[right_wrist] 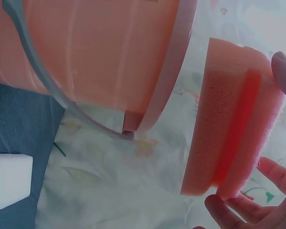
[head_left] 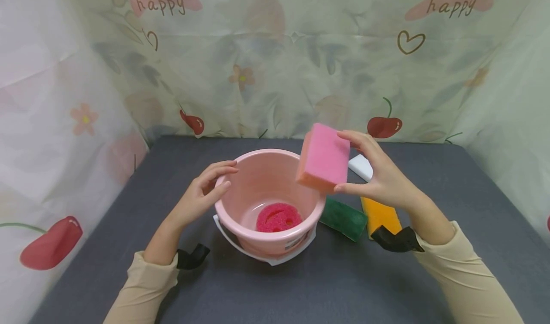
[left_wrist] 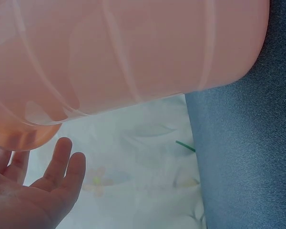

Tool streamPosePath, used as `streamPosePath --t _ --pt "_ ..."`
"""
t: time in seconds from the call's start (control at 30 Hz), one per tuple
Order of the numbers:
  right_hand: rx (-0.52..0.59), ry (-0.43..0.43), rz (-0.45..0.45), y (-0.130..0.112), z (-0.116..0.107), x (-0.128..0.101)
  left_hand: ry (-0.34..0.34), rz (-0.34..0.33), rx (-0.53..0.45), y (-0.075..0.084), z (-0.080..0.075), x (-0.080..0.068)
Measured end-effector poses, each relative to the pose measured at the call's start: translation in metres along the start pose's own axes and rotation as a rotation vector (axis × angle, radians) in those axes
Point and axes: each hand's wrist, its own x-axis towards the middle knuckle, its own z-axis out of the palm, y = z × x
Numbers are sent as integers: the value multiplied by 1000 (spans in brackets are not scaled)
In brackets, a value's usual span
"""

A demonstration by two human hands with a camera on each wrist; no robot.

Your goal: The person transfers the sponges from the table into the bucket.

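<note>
The pale pink plastic bucket (head_left: 268, 204) stands on the grey table (head_left: 301, 286), a round magenta sponge (head_left: 278, 217) inside. The left hand (head_left: 202, 195) rests relaxed fingers on its rim. Above its far right edge, the right hand (head_left: 380, 173) pinches a rectangular pink sponge (head_left: 324, 158).
</note>
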Motion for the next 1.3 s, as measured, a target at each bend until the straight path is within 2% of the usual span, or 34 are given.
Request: streamPosePath --t 0.73,1.3 --pt "41 -90 -29 -19 25 8 2 5 5 -1 0 0" --pt "95 -189 -3 -17 45 13 2 5 11 -1 0 1"
